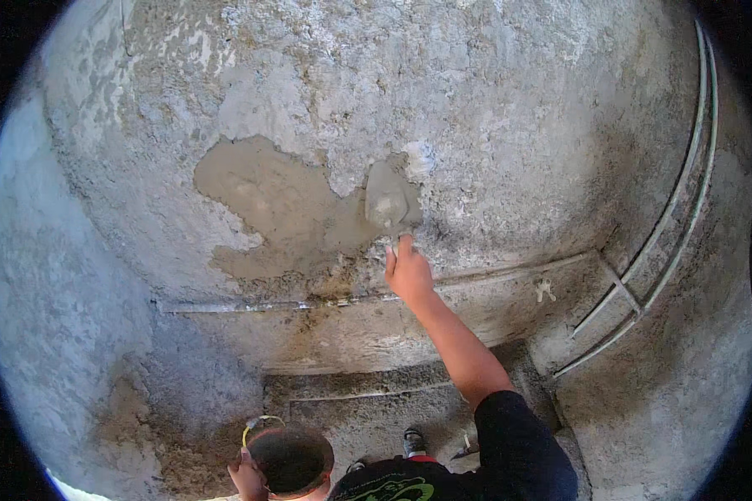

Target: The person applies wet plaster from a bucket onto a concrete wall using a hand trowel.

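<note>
My right hand is closed round the handle of a trowel. Its pointed blade, coated in grey, lies against the rough wall at the right end of a damp, brownish-grey mortar patch. Low on the left, my left hand grips the side of a round, reddish-orange bucket, by the yellow part of its handle. Whether the fingers close on the rim or the handle is hard to see. The bucket's inside is dark, so its contents cannot be made out.
A thin pipe runs along the lower wall. Two pale pipes curve down the right side, joined by a short crosspiece. Below, a step-like ledge lies ahead of my shoe. Another wall stands at left.
</note>
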`<state>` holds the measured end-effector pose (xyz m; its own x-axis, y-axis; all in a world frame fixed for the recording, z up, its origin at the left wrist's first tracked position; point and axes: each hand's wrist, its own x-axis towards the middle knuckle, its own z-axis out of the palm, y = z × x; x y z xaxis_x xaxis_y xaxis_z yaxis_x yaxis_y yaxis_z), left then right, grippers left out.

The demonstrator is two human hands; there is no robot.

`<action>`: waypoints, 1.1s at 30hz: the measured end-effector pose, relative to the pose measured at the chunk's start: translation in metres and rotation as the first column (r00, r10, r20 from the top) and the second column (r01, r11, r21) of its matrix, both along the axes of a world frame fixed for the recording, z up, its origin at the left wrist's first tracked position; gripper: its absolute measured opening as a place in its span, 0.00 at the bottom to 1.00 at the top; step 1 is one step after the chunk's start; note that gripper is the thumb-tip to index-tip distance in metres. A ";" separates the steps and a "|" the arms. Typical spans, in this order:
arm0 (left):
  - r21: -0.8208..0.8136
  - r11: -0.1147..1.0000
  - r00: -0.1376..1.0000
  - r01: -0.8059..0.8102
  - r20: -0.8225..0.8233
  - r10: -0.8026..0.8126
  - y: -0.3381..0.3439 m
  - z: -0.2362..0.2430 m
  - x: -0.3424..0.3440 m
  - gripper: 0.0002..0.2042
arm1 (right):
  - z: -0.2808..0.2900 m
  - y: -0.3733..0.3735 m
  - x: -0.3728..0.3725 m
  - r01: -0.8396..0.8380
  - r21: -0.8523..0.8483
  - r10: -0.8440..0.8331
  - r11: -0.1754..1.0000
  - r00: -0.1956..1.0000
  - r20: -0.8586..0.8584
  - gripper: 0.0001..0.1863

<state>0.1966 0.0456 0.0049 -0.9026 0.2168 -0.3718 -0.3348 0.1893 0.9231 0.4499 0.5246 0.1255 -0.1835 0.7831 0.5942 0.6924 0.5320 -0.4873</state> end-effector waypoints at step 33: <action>0.027 0.962 0.960 0.273 0.053 -0.274 -0.056 -0.044 -0.066 0.19 | -0.280 -0.371 0.139 0.364 -0.854 0.170 0.372 0.878 0.448 0.31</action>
